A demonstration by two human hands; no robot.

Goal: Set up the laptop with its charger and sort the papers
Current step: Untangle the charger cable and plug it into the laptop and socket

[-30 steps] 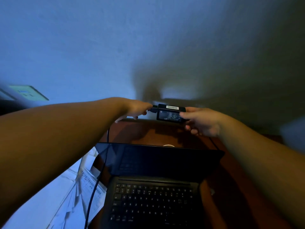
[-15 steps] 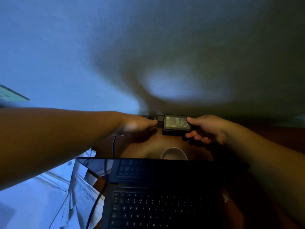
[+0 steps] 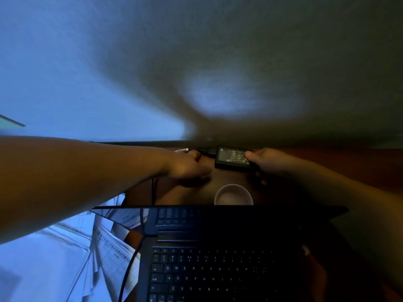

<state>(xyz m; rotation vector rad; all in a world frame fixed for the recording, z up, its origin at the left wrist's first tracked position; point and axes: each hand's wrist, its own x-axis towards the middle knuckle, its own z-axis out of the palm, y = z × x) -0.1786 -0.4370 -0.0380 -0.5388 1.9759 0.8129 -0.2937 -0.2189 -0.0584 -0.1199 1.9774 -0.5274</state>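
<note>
papers (image 3: 65, 264): a loose, fanned spread on the near-left of the desk, unsorted; a dragged forearm or a tugged cord could scatter them further
cable (image 3: 130, 262): a dark lead runs over the papers, along the laptop's left edge and on toward the back of the desk; if it snags on a sheet when pulled, sheets go with it
left hand (image 3: 187, 166): reaches past the laptop lid to the cord end of the charger, fingers curled near the plug; whether it actually pinches the plug I cannot tell, the hand is dim and blurred
laptop (image 3: 218, 258): open in the near middle of the desk (image 3: 359, 166), screen dark; a sharp pull on the lead could yank at its port
cup (image 3: 233, 195): pale, open-topped, just behind the lid and between both hands; likely the main hazard, an elbow or slack cord could knock it onto the keyboard
charger brick (image 3: 233, 158): black, label up, at the back of the desk
right hand (image 3: 266, 162): grasps the brick's right end, thumb on top; a loose grip could drop it toward the cup
</note>
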